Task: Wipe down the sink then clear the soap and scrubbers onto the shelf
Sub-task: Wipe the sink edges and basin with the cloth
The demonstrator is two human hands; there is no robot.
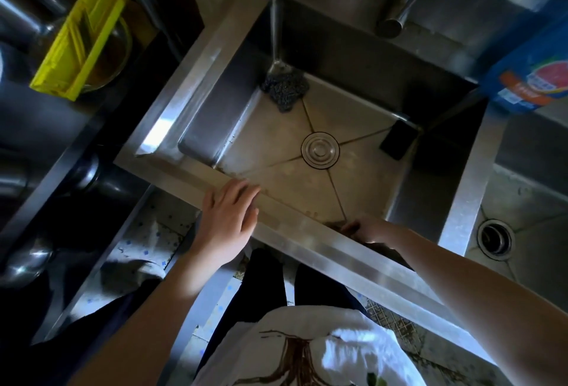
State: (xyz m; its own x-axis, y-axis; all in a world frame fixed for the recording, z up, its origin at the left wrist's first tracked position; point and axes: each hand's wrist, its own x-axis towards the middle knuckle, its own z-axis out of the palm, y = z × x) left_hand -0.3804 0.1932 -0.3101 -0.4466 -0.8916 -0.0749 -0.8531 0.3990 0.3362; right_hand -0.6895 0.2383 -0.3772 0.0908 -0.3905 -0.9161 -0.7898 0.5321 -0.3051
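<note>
We are leaning over the steel sink (196, 56), our left hand (229, 219) lying flat and open on its near rim, holding nothing. Our right hand (370, 229) is reaching inside by the near wall, curled over something dark; what exactly, we cannot tell. The steel-wool scrubber (285, 89) is sitting in the far corner, while the dark sponge (398, 139) is leaning against the right wall, long axis running toward the far-right corner.
</note>
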